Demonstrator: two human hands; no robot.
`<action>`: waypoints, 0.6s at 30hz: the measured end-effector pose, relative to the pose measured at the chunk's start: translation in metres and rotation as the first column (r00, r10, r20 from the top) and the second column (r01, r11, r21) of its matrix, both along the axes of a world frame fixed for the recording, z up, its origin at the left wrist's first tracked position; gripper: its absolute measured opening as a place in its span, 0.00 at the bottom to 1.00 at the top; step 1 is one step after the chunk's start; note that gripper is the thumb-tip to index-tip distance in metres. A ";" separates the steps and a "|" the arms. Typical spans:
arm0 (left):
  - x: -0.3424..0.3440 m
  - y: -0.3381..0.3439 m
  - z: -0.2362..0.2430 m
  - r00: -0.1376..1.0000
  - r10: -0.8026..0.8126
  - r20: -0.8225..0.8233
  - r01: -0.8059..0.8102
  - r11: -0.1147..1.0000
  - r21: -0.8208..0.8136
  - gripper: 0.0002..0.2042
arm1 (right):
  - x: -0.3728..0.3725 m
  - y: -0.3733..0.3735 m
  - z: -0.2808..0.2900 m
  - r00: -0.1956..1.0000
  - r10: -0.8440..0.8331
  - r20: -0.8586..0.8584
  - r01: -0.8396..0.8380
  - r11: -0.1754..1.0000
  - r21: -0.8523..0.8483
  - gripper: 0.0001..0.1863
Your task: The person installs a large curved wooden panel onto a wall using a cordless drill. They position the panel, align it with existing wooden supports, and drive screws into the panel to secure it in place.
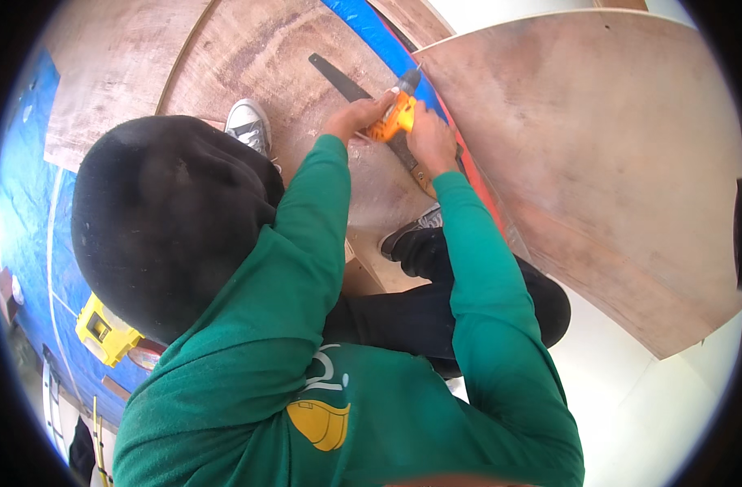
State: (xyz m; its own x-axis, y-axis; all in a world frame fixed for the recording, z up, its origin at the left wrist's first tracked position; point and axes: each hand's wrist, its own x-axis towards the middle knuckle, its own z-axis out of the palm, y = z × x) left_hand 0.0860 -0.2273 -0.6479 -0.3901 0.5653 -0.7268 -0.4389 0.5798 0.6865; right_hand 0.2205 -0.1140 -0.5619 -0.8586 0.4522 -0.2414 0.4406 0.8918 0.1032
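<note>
An orange power drill (400,117) with a dark chuck points away from me, its bit at the edge of a large curved plywood panel (598,154). My right hand (432,140) is closed on the rear of the drill. On the drill's left side sits my left hand (357,116), its fingers curled against it; part of their hold is hidden. Below the drill, a handsaw (338,79) with a dark blade and a wooden handle lies on the dusty plywood sheet (265,57). Whether the bit touches the panel, I cannot tell.
Blue sheeting (375,36) and a red strip (483,191) run along the panel's left edge. My shoes (248,124) stand on the plywood. A yellow tool (105,329) lies on a blue tarp (42,219) at left, with a ladder (53,402) nearer me.
</note>
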 end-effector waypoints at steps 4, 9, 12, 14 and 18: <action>-0.044 0.020 -0.022 0.894 0.314 -0.319 -0.323 0.946 0.025 0.28 | 0.024 0.005 0.037 0.967 0.168 0.194 -0.165 0.986 -0.031 0.17; -0.035 0.074 -0.028 0.784 0.578 -0.225 -0.483 0.796 0.365 0.19 | 0.033 0.000 0.118 0.915 0.123 0.385 -0.046 0.978 -0.203 0.20; -0.010 0.092 -0.022 0.817 0.525 -0.239 -0.414 0.823 0.389 0.27 | 0.028 -0.013 0.157 0.876 0.063 0.479 0.054 0.972 -0.227 0.24; -0.001 0.102 -0.018 0.823 0.502 -0.266 -0.385 0.838 0.387 0.31 | 0.025 -0.021 0.171 0.870 0.079 0.487 0.054 0.966 -0.254 0.23; -0.009 0.124 -0.017 0.807 0.578 -0.123 -0.507 0.784 0.358 0.33 | 0.020 -0.029 0.168 0.842 0.047 0.537 0.182 0.913 -0.365 0.24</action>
